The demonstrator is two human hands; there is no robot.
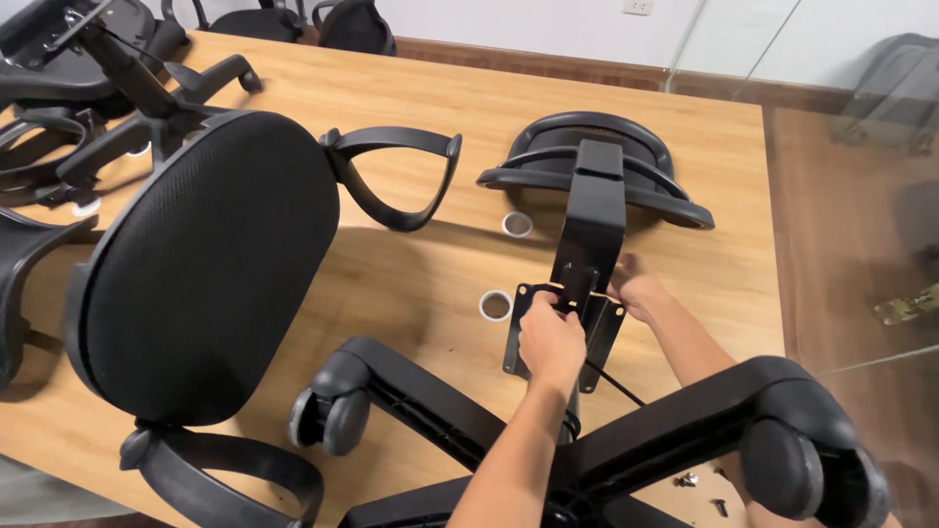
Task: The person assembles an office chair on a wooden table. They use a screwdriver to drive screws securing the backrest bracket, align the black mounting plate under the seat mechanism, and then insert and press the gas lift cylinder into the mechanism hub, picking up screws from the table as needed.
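Left hand: the left hand (550, 337) reaches forward from the bottom edge, forearm nearly straight, back of the hand up; its fingers are curled closed on the top edge of the black mounting plate (528, 342).
Right hand: the right hand (638, 291) comes in from the right with the wrist bent inward, fingers pinched against the plate's right side beside the backrest bar (592, 220).
Mounting plate: upright on the counter (430, 88), at the foot of the bar, between both hands.
Backrest: the black mesh backrest (597, 161) lies behind.
Nearby: seat cushion (205, 264) left, wheeled chair base (685, 440) in front.
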